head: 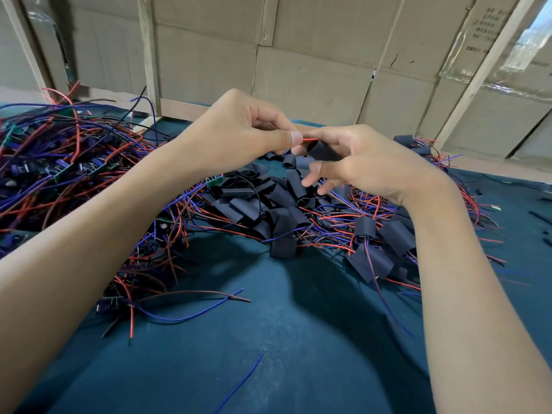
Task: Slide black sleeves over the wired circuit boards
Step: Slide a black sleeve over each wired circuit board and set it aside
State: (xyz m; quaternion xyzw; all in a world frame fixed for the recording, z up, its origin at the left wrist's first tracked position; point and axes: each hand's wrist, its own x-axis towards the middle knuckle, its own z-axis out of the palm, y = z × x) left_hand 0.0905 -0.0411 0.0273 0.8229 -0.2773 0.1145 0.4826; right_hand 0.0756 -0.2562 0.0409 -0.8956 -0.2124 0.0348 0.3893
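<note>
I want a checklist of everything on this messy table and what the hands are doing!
Surface: dark teal cloth table, bare at the front.
Job's things: bare circuit boards piled at left; loose black sleeves in the middle; sleeved boards at right.
Clutter: one loose blue wire at the front.
Hands: left hand pinches a red wire; right hand holds a black sleeve at the wire's end.
Cables: red, blue and black wires tangled through every pile.
Surroundings: cardboard wall with wooden strips behind.

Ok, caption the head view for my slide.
Left hand feeds thin red wire into black tubular sleeve gripped by right hand.
</note>
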